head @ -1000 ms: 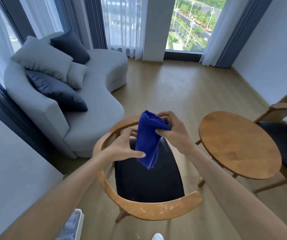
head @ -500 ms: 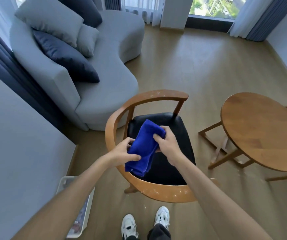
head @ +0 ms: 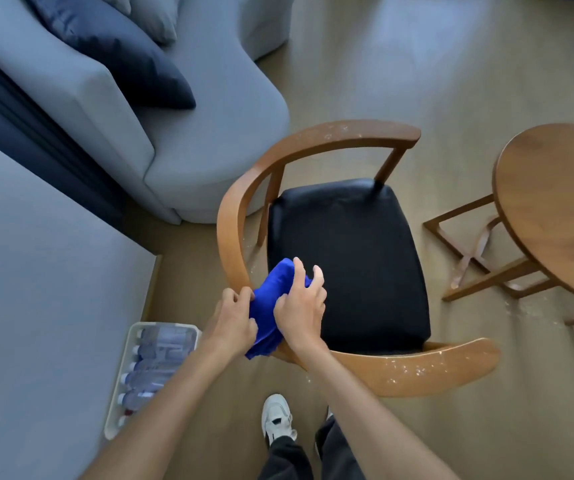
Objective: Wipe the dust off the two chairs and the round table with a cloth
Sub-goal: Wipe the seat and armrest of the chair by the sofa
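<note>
A wooden armchair (head: 233, 216) with a curved back rail and a black seat (head: 347, 258) stands just in front of me. White dust specks lie on the rail's near end (head: 417, 370) and far end. A bunched blue cloth (head: 271, 299) rests against the rail's lower left bend. My left hand (head: 231, 318) grips the cloth's left side. My right hand (head: 301, 306) presses on its right side with fingers partly spread. The round wooden table (head: 555, 209) stands at the right edge. The second chair is out of view.
A grey sofa (head: 209, 109) with dark cushions sits close behind the chair on the left. A white tray of water bottles (head: 153, 365) lies on the floor by a grey surface (head: 36, 306) at left. My white shoes (head: 276, 419) stand under the chair's rail.
My view tilted down and closer. Both hands carried the blue cloth from above the seat down and left onto the chair's rail.
</note>
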### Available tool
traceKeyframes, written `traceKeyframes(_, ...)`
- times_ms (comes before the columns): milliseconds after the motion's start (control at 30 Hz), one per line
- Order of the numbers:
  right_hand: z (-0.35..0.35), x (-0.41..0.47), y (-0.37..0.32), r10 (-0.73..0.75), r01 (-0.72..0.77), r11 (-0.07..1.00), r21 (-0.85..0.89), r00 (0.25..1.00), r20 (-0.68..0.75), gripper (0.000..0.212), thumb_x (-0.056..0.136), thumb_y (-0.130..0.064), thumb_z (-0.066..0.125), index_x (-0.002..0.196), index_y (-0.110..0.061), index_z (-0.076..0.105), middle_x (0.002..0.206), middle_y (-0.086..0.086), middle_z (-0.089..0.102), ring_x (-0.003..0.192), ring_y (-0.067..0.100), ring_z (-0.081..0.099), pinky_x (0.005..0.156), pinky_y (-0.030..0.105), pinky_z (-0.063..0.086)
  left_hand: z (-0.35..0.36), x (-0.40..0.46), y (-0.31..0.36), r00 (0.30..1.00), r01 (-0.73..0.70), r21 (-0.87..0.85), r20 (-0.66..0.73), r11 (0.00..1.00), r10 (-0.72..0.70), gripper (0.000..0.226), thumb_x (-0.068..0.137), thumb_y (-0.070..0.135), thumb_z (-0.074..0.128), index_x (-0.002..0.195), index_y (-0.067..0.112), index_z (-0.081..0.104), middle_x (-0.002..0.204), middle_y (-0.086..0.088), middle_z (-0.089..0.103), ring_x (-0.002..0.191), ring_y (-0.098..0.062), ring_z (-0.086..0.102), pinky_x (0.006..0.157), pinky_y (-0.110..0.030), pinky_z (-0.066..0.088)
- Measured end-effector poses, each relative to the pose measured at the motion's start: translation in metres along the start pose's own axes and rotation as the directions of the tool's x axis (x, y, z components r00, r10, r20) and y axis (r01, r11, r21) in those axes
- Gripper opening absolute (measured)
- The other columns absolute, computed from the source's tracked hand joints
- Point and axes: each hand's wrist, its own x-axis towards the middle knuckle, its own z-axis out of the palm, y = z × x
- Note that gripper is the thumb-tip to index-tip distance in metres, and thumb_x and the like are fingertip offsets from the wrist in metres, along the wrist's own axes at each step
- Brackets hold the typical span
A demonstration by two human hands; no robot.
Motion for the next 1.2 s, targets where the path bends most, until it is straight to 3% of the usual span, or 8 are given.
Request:
traceKeyframes(200,0.024,-0.017,-0.015,0.067,-0.064,0.997,-0.043,0.995,0.068,0.079,0.084,-0.041,0.049,0.152,-0.02,0.013,0.16,0.014,-0.008,0.146,0.039,-0.004,0.116,0.054,0.013,-0.014,-0.007,-0.015,0.99,-0.044,-0.061,0.135,0.997,0.051,0.019,0.085,0.009,0.056,0.095,0.025,0.051,0.094,-0.002,0.05,0.083,-0.022,0.056,0.073,-0.032,0.05)
traceKeyframes(333,0.054,-0.02,-0.023,0.044,-0.06,0.975,-0.213,0.996,-0.079,0.091,0.074,-0.06,0.059,0.147,-0.014,0.032,0.155,0.025,0.022,0.138,0.05,0.026,0.102,0.062,0.035,-0.054,0.018,-0.028,0.994,-0.078,0.078,-0.072,0.994,0.084,0.028,0.087,-0.003,0.053,0.102,0.018,0.064,0.11,-0.006,0.056,0.102,-0.018,0.05,0.083,-0.024,0.041)
traceKeyframes(400,0.066,-0.02,-0.021,-0.007,-0.03,0.966,-0.257,0.99,-0.143,0.075,0.076,-0.056,0.059,0.142,-0.023,0.043,0.149,0.023,0.037,0.132,0.048,0.039,0.097,0.059,0.043,-0.066,0.029,-0.023,0.957,-0.097,0.173,-0.254,0.98,0.14,0.023,0.089,0.001,0.053,0.109,0.008,0.062,0.121,-0.012,0.051,0.116,-0.027,0.045,0.089,-0.038,0.043)
traceKeyframes(500,0.066,-0.022,-0.007,-0.098,0.067,0.973,-0.22,0.986,-0.133,0.033,0.099,-0.036,0.037,0.122,-0.034,0.06,0.136,0.017,0.054,0.123,0.044,0.052,0.091,0.053,0.05,-0.05,0.05,-0.013,0.89,-0.264,0.435,-0.234,0.861,0.391,0.031,0.089,0.015,0.049,0.109,-0.002,0.065,0.125,-0.023,0.054,0.127,-0.042,0.041,0.104,-0.055,0.035)
traceKeyframes(633,0.06,-0.031,0.054,-0.314,0.233,0.903,-0.36,0.932,-0.183,0.017,0.095,-0.026,0.056,0.107,-0.031,0.066,0.124,0.014,0.063,0.116,0.043,0.057,0.089,0.05,0.049,-0.002,0.057,0.0,0.876,-0.303,0.592,-0.135,0.747,0.463,0.052,0.087,0.031,0.032,0.101,-0.005,0.067,0.127,-0.027,0.054,0.134,-0.044,0.034,0.118,-0.042,-0.002)
traceKeyframes(967,-0.072,-0.037,0.226,-0.642,0.562,0.699,-0.441,0.766,-0.041,0.03,0.084,-0.015,0.062,0.112,-0.025,0.069,0.135,0.011,0.055,0.13,0.041,0.044,0.101,0.053,0.039,0.062,0.024,0.014,0.906,-0.329,0.684,0.034,0.651,0.423,0.058,0.09,0.033,0.026,0.091,-0.01,0.066,0.113,-0.03,0.061,0.127,-0.048,0.042,0.115,-0.059,0.007)
traceKeyframes(1100,-0.151,-0.001,0.3,-0.536,0.389,0.755,-0.528,0.83,-0.155,0.029,0.084,-0.005,0.063,0.11,-0.017,0.071,0.132,0.016,0.055,0.125,0.042,0.045,0.105,0.048,0.039,0.097,0.021,0.021,0.898,-0.358,0.633,0.03,0.687,0.44,0.053,0.092,0.03,0.027,0.082,-0.004,0.066,0.1,-0.026,0.065,0.121,-0.045,0.05,0.112,-0.059,0.019)
traceKeyframes(1200,-0.197,0.029,0.329,-0.203,0.039,0.903,-0.428,0.916,-0.346,0.035,0.083,0.006,0.062,0.113,-0.012,0.068,0.133,0.016,0.051,0.122,0.039,0.043,0.1,0.034,0.038,0.109,0.021,0.024,0.891,-0.365,0.604,0.006,0.708,0.453,0.049,0.089,0.026,0.025,0.077,-0.001,0.065,0.093,-0.024,0.067,0.118,-0.045,0.052,0.112,-0.058,0.019)
